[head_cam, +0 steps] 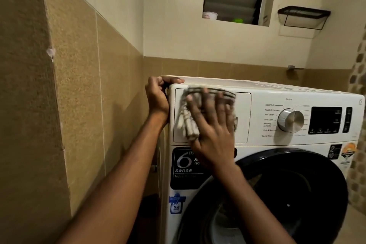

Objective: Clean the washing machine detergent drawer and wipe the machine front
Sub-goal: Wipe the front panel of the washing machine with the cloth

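Head: 1 cloth (190, 117), R hand (213, 134) pressing, prob. drawer front (242, 117).

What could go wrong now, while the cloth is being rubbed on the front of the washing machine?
1. The right hand presses the cloth flat on the closed detergent drawer. The program dial is just to the right, so a wide stroke might turn it.
2. A loose end of the cloth hangs down over the drawer front and may catch in the drawer seam.
3. The left hand grips the machine's top corner beside the tiled wall; knuckles could scrape there.
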Demonstrator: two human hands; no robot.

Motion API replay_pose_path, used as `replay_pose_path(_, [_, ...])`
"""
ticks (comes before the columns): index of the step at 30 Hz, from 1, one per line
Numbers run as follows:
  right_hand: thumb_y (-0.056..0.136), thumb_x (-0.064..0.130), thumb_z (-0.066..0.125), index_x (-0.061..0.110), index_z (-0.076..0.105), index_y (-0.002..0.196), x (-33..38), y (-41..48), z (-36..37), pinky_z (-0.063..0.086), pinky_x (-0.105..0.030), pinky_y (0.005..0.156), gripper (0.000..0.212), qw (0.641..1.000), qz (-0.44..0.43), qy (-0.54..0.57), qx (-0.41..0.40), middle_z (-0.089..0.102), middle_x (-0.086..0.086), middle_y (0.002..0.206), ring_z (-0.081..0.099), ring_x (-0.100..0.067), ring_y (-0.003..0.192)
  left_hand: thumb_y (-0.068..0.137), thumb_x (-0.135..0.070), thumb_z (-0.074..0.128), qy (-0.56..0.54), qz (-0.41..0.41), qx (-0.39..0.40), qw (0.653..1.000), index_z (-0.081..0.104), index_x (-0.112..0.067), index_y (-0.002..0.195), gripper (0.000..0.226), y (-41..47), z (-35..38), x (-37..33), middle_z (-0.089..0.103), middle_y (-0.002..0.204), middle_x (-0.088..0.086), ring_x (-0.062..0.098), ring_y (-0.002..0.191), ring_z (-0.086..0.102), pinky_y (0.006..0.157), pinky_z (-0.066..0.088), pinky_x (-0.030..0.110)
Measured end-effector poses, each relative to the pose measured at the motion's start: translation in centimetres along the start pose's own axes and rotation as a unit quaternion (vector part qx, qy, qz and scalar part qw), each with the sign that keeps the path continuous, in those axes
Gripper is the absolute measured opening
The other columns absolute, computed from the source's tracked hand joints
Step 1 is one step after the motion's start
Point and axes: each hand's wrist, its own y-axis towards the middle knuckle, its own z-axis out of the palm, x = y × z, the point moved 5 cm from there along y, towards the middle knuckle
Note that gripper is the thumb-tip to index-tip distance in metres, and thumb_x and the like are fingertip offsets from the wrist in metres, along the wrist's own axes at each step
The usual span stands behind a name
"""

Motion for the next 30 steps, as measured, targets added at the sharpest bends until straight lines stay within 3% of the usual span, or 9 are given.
replay_pose_path(2, [0.094, 0.048, 0.035, 0.033, 0.027, 0.154, -1.8, 0.0, -0.4, 0.018, -0.050, 0.120, 0.062, 0.997, -0.074, -0.032, 0.003, 0.019, -0.004, 0.163, 0.011, -0.029, 0.151, 0.075, -0.035, 0.033, -0.004, -0.003, 0.000, 1.000, 0.069, -0.009, 0.053, 0.049, 0.0, 0.0, 0.1, 0.072, 0.073, 0.013, 0.025, 0.075, 0.066, 0.076, 0.050, 0.031])
replay_pose_path(7, [0.096, 0.039, 0.041, 0.033, 0.014, 0.156, -6.0, 1.7, -0.8, -0.001, -0.051, 0.122, 0.066, 0.927, 0.357, 0.092, -0.067, 0.004, 0.003, 0.166, -0.005, -0.022, 0.152, 0.079, -0.031, 0.030, 0.014, 0.025, -0.009, 1.000, 0.070, -0.010, 0.054, 0.052, -0.1, -0.1, -0.1, 0.074, 0.072, 0.012, 0.022, 0.073, 0.068, 0.072, 0.051, 0.028])
replay_pose_path(11, [0.088, 0.038, 0.042, 0.037, 0.017, 0.154, -0.4, 3.3, -1.2, 0.003, -0.043, 0.122, 0.071, 1.000, -0.005, 0.018, -0.006, 0.009, 0.001, 0.164, 0.003, -0.026, 0.152, 0.079, -0.029, 0.033, 0.012, 0.025, -0.030, 0.999, 0.070, -0.013, 0.053, 0.048, 0.1, -0.2, -0.1, 0.072, 0.066, 0.008, 0.023, 0.071, 0.066, 0.073, 0.050, 0.031])
replay_pose_path(13, [0.090, 0.039, 0.039, 0.036, 0.022, 0.154, -1.8, 2.8, -1.5, 0.012, -0.044, 0.122, 0.066, 0.997, -0.072, -0.022, 0.019, 0.016, 0.003, 0.164, 0.007, -0.022, 0.152, 0.078, -0.029, 0.033, 0.013, 0.026, -0.028, 0.999, 0.071, -0.014, 0.051, 0.049, 0.2, -0.4, -0.1, 0.072, 0.066, 0.007, 0.023, 0.071, 0.066, 0.074, 0.049, 0.031])
replay_pose_path(18, [0.082, 0.038, 0.038, 0.027, 0.032, 0.153, -7.6, 3.9, -2.3, 0.002, -0.047, 0.122, 0.071, 0.934, 0.349, 0.074, -0.014, 0.012, 0.005, 0.165, -0.002, -0.022, 0.152, 0.083, -0.028, 0.029, 0.034, 0.036, -0.015, 0.999, 0.071, -0.013, 0.054, 0.053, -0.2, -0.3, -0.2, 0.075, 0.075, 0.012, 0.025, 0.079, 0.068, 0.079, 0.049, 0.034])
replay_pose_path(22, [0.084, 0.039, 0.038, 0.034, 0.025, 0.154, -0.7, 3.8, -1.6, 0.004, -0.045, 0.122, 0.071, 0.998, 0.041, 0.040, 0.014, 0.017, -0.002, 0.164, 0.004, -0.029, 0.152, 0.081, -0.028, 0.031, 0.021, 0.030, -0.024, 0.999, 0.070, -0.012, 0.055, 0.050, -0.1, -0.2, -0.2, 0.072, 0.069, 0.009, 0.023, 0.072, 0.067, 0.075, 0.050, 0.032])
replay_pose_path(25, [0.094, 0.043, 0.038, 0.035, 0.028, 0.153, -1.5, 1.4, -1.2, 0.017, -0.046, 0.121, 0.060, 0.988, -0.149, -0.020, 0.028, 0.021, 0.002, 0.163, 0.010, -0.025, 0.152, 0.081, -0.029, 0.031, 0.011, 0.023, -0.013, 1.000, 0.068, -0.008, 0.057, 0.049, -0.3, 0.0, -0.2, 0.072, 0.068, 0.010, 0.024, 0.070, 0.066, 0.072, 0.051, 0.030])
replay_pose_path(27, [0.091, 0.042, 0.040, 0.034, 0.024, 0.154, -4.6, 1.2, -1.5, 0.017, -0.048, 0.121, 0.065, 0.999, 0.029, 0.006, -0.016, 0.017, 0.002, 0.164, 0.006, -0.023, 0.152, 0.079, -0.030, 0.030, 0.029, 0.039, -0.018, 0.999, 0.068, -0.008, 0.056, 0.049, -0.2, -0.1, -0.3, 0.073, 0.071, 0.012, 0.024, 0.073, 0.067, 0.072, 0.051, 0.028])
replay_pose_path(30, [0.090, 0.043, 0.036, 0.029, 0.022, 0.155, -4.9, 1.3, -0.8, -0.004, -0.046, 0.122, 0.068, 0.936, 0.336, 0.097, -0.034, -0.005, 0.006, 0.164, -0.008, -0.022, 0.152, 0.079, -0.030, 0.030, 0.037, 0.042, -0.018, 0.998, 0.070, -0.010, 0.055, 0.051, -0.2, -0.2, -0.3, 0.074, 0.073, 0.013, 0.025, 0.075, 0.067, 0.073, 0.051, 0.029])
